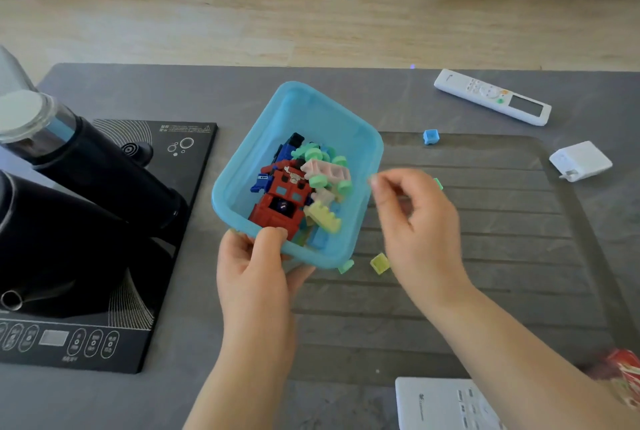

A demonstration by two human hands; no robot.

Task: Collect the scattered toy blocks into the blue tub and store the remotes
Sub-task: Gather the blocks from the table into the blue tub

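Observation:
The blue tub (311, 110) is tilted, and my left hand (256, 266) grips its near rim. It holds a red and blue toy robot (284, 197) and several pastel blocks. My right hand (415, 214) hovers just right of the tub, blurred, with its fingers loosely curled and nothing visible in them. Loose on the mat lie a yellow block (380, 263), a green block (345, 266) under the tub's near corner, a blue block (431, 136), and a green block (438, 183) partly hidden behind my right hand. A white remote (491, 97) lies at the far right.
A black induction cooker (166, 166) with a black kettle (86, 166) stands at left. A small white device (581, 161) sits at right, a white box (446, 405) at the near edge, a red packet (623, 377) at the near right. A ribbed grey mat (485, 291) covers the table's right half.

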